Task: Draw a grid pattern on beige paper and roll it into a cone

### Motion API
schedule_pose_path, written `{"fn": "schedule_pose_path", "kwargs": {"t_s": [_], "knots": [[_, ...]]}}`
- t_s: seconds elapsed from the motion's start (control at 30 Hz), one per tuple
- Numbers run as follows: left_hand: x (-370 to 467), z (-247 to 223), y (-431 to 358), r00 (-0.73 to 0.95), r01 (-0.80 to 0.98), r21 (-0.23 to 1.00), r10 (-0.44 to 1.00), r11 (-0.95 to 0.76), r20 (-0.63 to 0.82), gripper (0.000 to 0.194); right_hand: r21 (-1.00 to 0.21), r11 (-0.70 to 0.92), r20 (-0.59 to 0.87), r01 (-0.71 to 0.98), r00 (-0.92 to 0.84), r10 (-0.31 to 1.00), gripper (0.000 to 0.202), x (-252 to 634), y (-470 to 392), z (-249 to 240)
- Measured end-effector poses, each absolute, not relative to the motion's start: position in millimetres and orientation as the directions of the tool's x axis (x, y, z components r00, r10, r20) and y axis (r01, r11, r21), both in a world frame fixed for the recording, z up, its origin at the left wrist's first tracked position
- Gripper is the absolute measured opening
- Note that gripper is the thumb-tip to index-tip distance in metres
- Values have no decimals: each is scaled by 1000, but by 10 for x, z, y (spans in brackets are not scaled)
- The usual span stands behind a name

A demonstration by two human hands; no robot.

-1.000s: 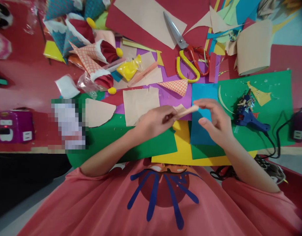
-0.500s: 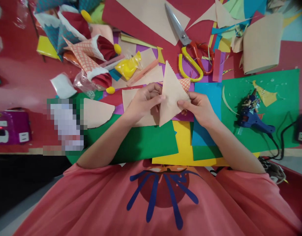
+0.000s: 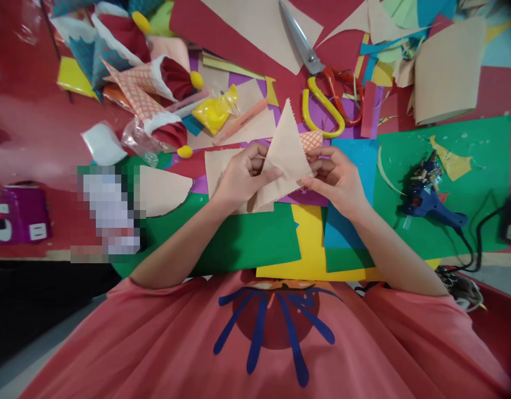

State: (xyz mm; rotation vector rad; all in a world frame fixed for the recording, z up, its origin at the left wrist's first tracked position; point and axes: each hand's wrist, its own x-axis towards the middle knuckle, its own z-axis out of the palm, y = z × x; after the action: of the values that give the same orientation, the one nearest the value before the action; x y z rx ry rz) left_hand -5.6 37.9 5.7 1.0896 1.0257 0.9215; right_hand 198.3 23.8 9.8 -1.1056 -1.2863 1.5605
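Note:
Between my two hands is a beige triangular piece of fabric or felt [image 3: 285, 149] with zigzag-cut edges, its point facing away from me. My left hand [image 3: 246, 177] pinches its left side, thumb on top. At its lower right corner my right hand [image 3: 336, 180] grips with thumb and fingers. An orange-checked piece [image 3: 312, 141] shows behind the triangle by my right fingers; I cannot tell whether it is attached. Under my left hand lies a beige zigzag-edged sheet [image 3: 217, 169], and a half-round beige piece [image 3: 164, 191] rests farther left.
Large scissors [image 3: 322, 83] with red and yellow handles lie beyond my hands. A blue glue gun [image 3: 434, 205] sits on green felt at right. Several checked cones [image 3: 145, 91] stand back left, near a yellow packet [image 3: 218, 111]. A beige roll [image 3: 449, 72] lies back right.
The triangle has tilted, its lower left corner swinging left and its tip shifting slightly right. My right fingers have spread a little and moved along its right edge.

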Motion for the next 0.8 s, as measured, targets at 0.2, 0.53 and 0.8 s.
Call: {"fn": "schedule_pose_path", "kwargs": {"t_s": [0.2,0.53,0.8], "knots": [[-28,27,379,205,-127,977,968,171,-143,45,-989,-18,42,-149,-385,922,35,1977,213,90],[-3,65,352,181,-110,975,969,192,-171,43,-1000,16,10,15,-333,943,25,2030,198,94],[37,103,316,179,-92,980,971,177,-159,49,-964,-253,-214,-75,-339,916,45,1951,233,123]]}}
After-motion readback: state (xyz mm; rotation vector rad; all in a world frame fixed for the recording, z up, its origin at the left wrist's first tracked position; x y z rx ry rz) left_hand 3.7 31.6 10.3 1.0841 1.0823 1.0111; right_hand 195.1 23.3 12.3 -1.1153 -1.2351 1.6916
